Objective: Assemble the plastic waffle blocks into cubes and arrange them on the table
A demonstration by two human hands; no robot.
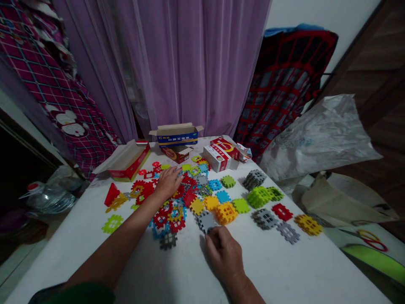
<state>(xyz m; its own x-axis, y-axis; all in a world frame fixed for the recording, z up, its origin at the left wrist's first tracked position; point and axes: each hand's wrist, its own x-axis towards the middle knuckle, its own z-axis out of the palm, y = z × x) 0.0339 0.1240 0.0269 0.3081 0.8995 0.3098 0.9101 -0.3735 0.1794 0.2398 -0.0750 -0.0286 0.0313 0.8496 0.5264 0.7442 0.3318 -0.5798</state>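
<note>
Back wall: a purple curtain [193, 76] hangs in folds behind the table [186, 274], with a checked magenta cloth [41, 71] at left and a red-and-black cloth [284, 84] at right.
Table: white-topped, carrying notched plastic pieces and several cartons.
Cartons: an open red box [126, 169] at the far left, a blue box [177, 139] behind a small red carton [177, 154], and a white-and-red box [217, 158] to their right.
Pile: a jumbled heap [163, 213] of red, yellow, blue, green and grey pieces covers the middle of the table.
Left hand: the left hand [168, 182] lies palm down over the heap, fingers reaching forward; its grip is hidden underneath, so I cannot tell whether it holds a piece.
Right hand: the right hand [226, 253] is at the near side, fingers curled in beside a grey piece [205, 221]; whether its grip is clamped on anything I cannot tell.
Sorted side: right of the heap are a yellow stack [226, 213], a bright green stack [258, 196], a dark grey stack [254, 179] and a single red piece [282, 212].
Beyond the right edge: a whitish plastic bag [319, 135], and scissors [373, 242] with yellow and red handles.
</note>
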